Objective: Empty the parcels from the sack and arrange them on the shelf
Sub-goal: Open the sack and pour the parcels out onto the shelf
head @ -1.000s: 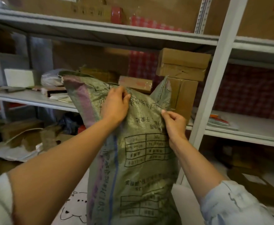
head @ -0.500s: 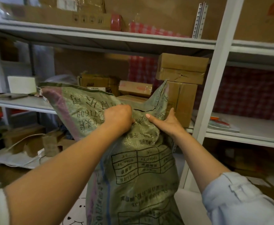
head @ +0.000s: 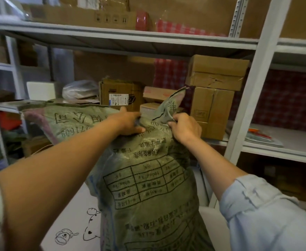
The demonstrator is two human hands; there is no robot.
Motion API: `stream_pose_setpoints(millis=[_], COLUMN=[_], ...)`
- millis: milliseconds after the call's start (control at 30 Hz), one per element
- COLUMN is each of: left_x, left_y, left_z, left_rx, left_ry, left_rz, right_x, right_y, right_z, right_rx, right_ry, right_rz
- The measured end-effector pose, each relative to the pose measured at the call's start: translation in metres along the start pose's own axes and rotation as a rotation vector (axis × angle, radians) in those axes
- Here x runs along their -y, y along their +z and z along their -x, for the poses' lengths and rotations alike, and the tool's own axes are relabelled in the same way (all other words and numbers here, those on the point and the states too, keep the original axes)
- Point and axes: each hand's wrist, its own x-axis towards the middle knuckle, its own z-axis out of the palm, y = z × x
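While the sack (head: 148,178) stands upright in the near middle of the scene, its long axis running from the floor up toward the shelf (head: 275,151), its mouth has folded over to the left and lies level with the shelf's front edge. Both hands sit at that mouth, so the parcels inside lie below and just beyond the grips; none shows from here, and how full the sack is I can only guess from its bulge. The left hand (head: 128,122) lies over the fold with its fingers tucked into the cloth, seemingly gripping it. The right hand (head: 184,128) is clenched on the upstanding right corner of the mouth. Boxes (head: 213,98) already stand on the shelf just beyond.
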Motion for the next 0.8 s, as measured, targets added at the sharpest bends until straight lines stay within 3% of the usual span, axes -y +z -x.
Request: stream_pose_setpoints(millis=[67,167,267,367,533,734,800], left_x=[-0.002,-0.010,-0.021,-0.037,-0.064,-0.076,-0.072], left_y=[0.001,0.009,0.022,0.027,0.035,0.013,0.007], left_z=[0.001,0.000,-0.008,-0.013,-0.009,0.004,0.016], left_rx=[-0.015,-0.154,-0.385,-0.523,-0.551,-0.360,-0.325], left_ry=[-0.008,-0.015,-0.066,-0.052,0.177,0.230,0.147], left_rz=[0.005,0.062,0.436,0.761,0.725,0.440,0.206], right_x=[-0.003,-0.013,-0.018,-0.018,-0.028,-0.032,-0.038], right_y=[-0.001,-0.004,-0.011,-0.019,-0.023,-0.022,-0.019], right_z=[-0.001,0.001,0.008,0.008,0.002,0.018,0.016], right_rx=[0.011,0.168,0.269,0.446,0.540,0.257,0.136], right_ry=[-0.034,0.049,0.046,-0.021,-0.112,0.053,0.135], right_rz=[-0.080,-0.375,-0.503,-0.386,-0.218,-0.316,-0.400])
